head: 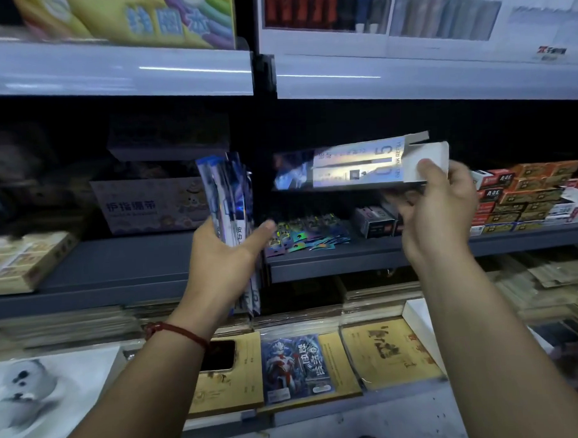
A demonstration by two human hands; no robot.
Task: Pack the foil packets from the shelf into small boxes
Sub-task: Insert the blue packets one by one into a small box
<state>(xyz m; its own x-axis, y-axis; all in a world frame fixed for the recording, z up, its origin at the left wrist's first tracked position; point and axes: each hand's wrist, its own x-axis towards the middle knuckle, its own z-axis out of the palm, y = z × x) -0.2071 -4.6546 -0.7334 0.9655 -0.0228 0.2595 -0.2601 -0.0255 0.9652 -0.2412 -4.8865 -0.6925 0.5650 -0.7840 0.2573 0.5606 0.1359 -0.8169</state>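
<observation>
My left hand [228, 250] grips a bunch of long blue-and-white foil packets [228, 194], held upright in front of the middle shelf. My right hand [434, 210] holds a long shiny small box [361, 167] lying sideways, its white end flap open by my thumb. A foil packet [291, 173] sticks out of the box's left end. More small holographic packets [306, 238] lie loose on the grey shelf [331, 263] between my hands.
Small dark boxes [376, 220] and stacked red and orange boxes [523, 197] stand on the shelf at right. A pale carton [153, 205] and a tan box [23, 261] sit at left. Notebooks [389, 351] and a phone [218, 354] lie on the lower ledge.
</observation>
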